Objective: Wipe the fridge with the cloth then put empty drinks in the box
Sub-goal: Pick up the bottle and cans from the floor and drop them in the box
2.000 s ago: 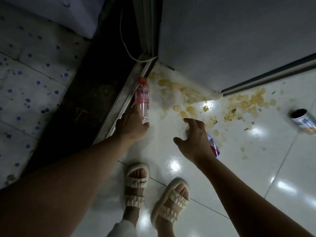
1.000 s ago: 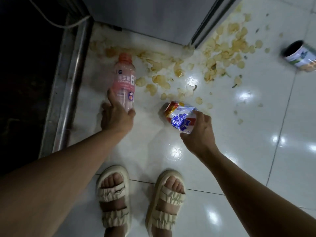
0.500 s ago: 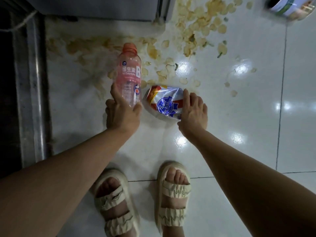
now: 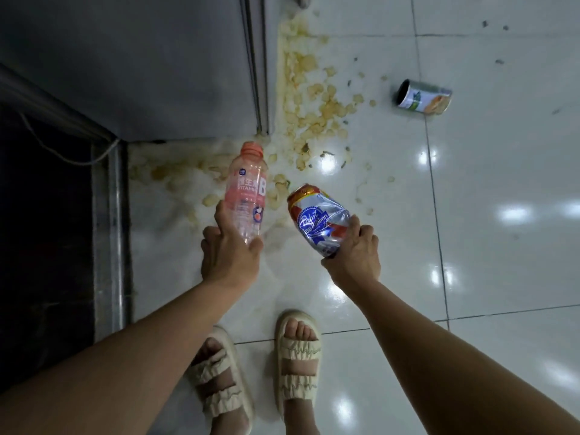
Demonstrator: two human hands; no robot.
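Head view, looking straight down: the left hand (image 4: 230,255) has its fingers and thumb wrapped round the base of the pink bottle (image 4: 246,196), cap pointing away toward the fridge (image 4: 135,67); gripping it low like that looks like a plain carrying hold, neck clear of the wet mess; the right hand (image 4: 354,249) is curled round the lower end of the crumpled beer can (image 4: 318,219), top tilted up and away, probably so any dregs stay in; both empties are up off the floor (image 4: 502,246), held side by side but not touching, above the spill of soggy chips (image 4: 314,111) at the fridge's corner; a third tin can (image 4: 423,97) lies on its side well apart to the right, open mouth facing left; now the gaps: no box anywhere in frame, no cloth either; the fingers behind the bottle are partly hidden by the hand; whether bottle or can is fully drained cannot be told; the dark strip at left, with a cord (image 4: 72,152) trailing across it, is too dim to read.
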